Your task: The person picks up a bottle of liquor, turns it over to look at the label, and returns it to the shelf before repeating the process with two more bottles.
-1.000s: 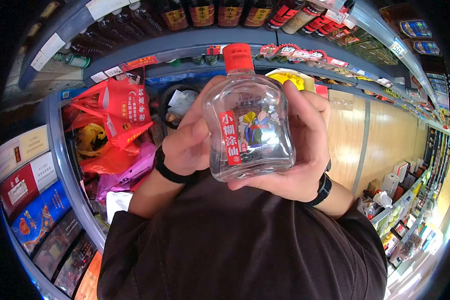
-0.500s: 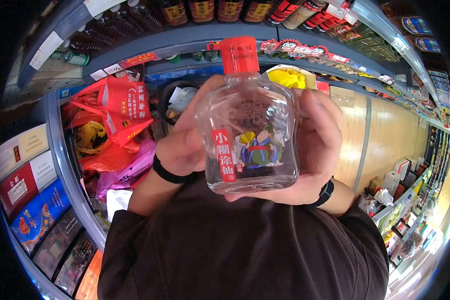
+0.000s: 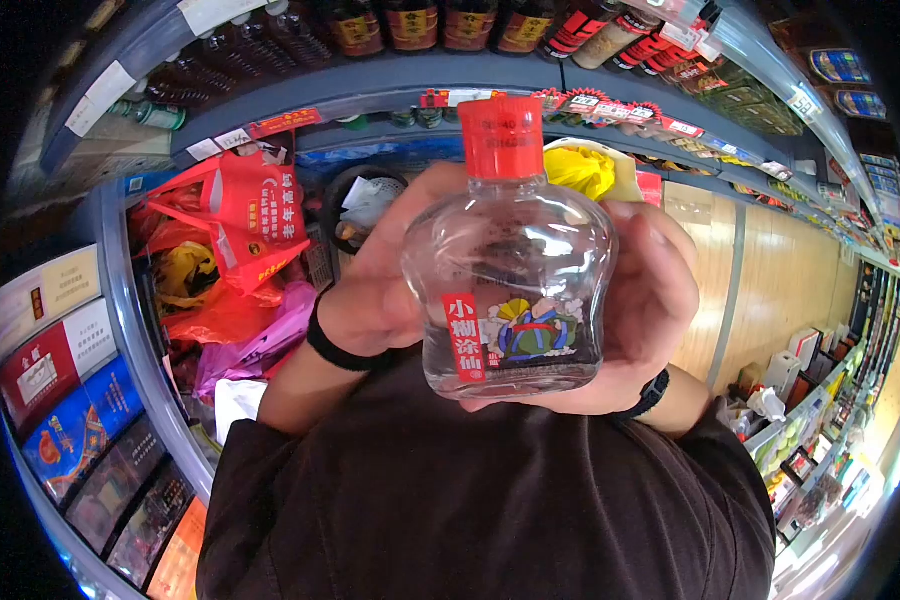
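Note:
A clear glass bottle (image 3: 510, 240) with a red cap and a cartoon label is held upright close in front of me, its label facing the camera. My left hand (image 3: 375, 290), with a black band at the wrist, grips the bottle's left side; part of its fingers is hidden behind the glass. Around the right side and under the base curls my right hand (image 3: 650, 300), which has a dark strap at the wrist. Clear liquid seems to fill part of the bottle, but its level is hard to make out.
Shelves (image 3: 370, 95) with dark bottles (image 3: 410, 25) curve across the top. Red plastic bags (image 3: 245, 220) and a purple bag (image 3: 260, 340) lie at the left, beside a dark round bin (image 3: 335, 190). Boxed goods (image 3: 80, 420) stand lower left. Wooden floor (image 3: 790, 270) shows at the right.
The bottle and both hands have shifted slightly right and down in the view. The bottle's top now leans a little more toward the camera. Both hands keep their hold.

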Available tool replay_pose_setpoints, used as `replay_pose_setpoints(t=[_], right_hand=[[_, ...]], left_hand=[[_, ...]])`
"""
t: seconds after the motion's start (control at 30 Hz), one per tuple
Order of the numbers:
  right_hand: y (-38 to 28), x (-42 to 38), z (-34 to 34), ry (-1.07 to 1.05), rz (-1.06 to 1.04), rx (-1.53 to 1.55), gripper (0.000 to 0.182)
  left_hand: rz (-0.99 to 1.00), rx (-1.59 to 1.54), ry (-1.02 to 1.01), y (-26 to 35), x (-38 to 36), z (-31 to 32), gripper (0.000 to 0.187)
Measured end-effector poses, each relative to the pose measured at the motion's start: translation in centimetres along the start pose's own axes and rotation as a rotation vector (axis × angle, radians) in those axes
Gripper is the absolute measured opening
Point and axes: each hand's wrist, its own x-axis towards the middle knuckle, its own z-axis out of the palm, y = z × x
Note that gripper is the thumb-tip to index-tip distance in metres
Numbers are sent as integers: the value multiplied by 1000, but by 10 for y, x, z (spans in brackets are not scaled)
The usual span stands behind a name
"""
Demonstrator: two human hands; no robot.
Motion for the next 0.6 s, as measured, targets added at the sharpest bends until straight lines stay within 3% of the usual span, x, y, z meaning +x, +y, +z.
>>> replay_pose_setpoints(t=[0.27,0.33,0.37,0.43,0.5,0.53,0.6], right_hand=[[-2,1,-1,-23,16,12,104],[0,2,-3,-55,-16,-19,101],[0,2,-10,-113,12,-18,97],[-4,5,-16,-174,99,-67,95],[-2,-4,-19,-179,233,-72,87],[0,-5,-20,-193,225,-86,85],[5,-2,-17,-222,225,-115,81]], left_hand=[[36,24,25,1,-4,-5,86],[-99,254,-8,9,0,-17,84],[15,140,-22,5,1,-9,75],[119,303,-4,11,1,-7,64],[39,467,9,29,2,1,54],[104,418,8,31,4,10,52],[35,704,127,40,7,12,55]])
